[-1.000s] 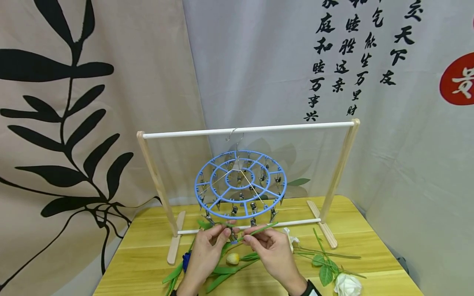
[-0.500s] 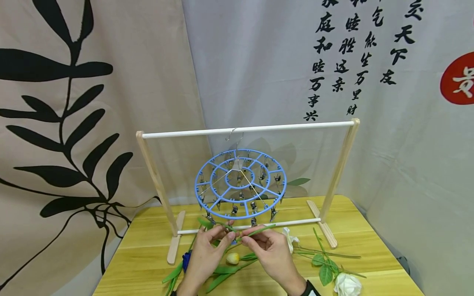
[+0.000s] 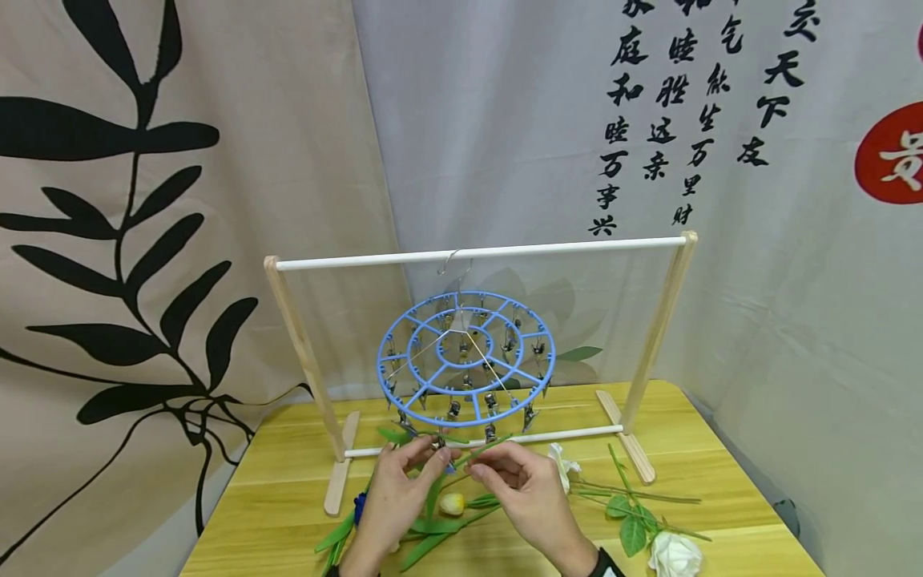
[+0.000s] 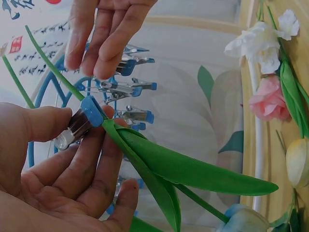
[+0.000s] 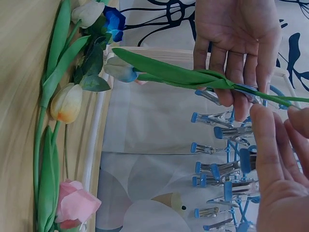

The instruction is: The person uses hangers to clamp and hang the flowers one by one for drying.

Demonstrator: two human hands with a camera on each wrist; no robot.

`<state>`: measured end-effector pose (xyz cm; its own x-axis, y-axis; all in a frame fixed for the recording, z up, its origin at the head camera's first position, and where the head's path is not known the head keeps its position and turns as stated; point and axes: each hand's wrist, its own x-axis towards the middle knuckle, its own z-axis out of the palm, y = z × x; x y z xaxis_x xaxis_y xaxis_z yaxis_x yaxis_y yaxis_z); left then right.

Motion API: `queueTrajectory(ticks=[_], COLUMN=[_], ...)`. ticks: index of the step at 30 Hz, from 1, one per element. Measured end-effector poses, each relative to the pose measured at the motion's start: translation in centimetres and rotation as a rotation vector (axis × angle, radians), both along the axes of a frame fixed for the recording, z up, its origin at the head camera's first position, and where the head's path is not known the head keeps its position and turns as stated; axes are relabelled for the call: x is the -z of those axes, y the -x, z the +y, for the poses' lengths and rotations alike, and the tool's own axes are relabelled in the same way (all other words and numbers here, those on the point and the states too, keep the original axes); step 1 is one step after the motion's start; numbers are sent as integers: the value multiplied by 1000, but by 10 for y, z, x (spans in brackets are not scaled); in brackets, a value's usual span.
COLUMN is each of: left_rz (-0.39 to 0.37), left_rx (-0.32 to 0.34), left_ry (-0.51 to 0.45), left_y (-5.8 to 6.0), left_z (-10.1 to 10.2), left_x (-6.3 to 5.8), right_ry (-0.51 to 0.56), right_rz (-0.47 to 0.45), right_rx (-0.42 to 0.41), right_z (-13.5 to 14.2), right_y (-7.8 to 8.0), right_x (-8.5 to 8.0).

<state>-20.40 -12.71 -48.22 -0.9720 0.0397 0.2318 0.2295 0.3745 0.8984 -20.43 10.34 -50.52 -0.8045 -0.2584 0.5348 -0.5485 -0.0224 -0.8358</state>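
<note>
My left hand (image 3: pixel 400 489) pinches a metal clip (image 4: pixel 82 121) with blue tips between thumb and fingers. The clip's jaws bite the green stem of an artificial tulip (image 5: pixel 120 70), whose white-and-blue bloom hangs below its long leaves (image 4: pixel 188 164). Beside the stem's free end is my right hand (image 3: pixel 530 489), fingers loosely bent and apart from the clip in the left wrist view. Above both hands hangs a round blue drying rack (image 3: pixel 469 421), with several more clips (image 5: pixel 231 131) dangling from its rings.
A wooden stand with a white top bar (image 3: pixel 577 249) carries the rack. On the table (image 3: pixel 721 489) lie a yellow tulip (image 3: pixel 453 504), a white rose (image 3: pixel 675 554), a blue flower (image 3: pixel 360 506) and a pink flower (image 5: pixel 77 205). A printed curtain (image 3: pixel 490 120) hangs behind.
The tulip's stem has shifted left along with the clip. My right fingertips, at the stem before, now stand a little away from it.
</note>
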Motion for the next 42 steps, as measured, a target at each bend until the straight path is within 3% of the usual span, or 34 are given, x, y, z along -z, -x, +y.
queueTrajectory(ticks=[9, 20, 29, 42], left_rz=[61, 51, 20, -45], left_rx=[-8, -73, -102, -131], left_ry=[-25, -85, -73, -172], left_y=[5, 13, 24, 40], left_z=[-7, -19, -33, -51], left_x=[1, 1, 5, 8], right_ry=[-38, -113, -225, -496], right_rz=[15, -31, 49, 108], right_rx=[26, 89, 152, 229], right_z=[9, 28, 43, 64], right_y=[-1, -4, -3, -1], right_x=[7, 26, 41, 61])
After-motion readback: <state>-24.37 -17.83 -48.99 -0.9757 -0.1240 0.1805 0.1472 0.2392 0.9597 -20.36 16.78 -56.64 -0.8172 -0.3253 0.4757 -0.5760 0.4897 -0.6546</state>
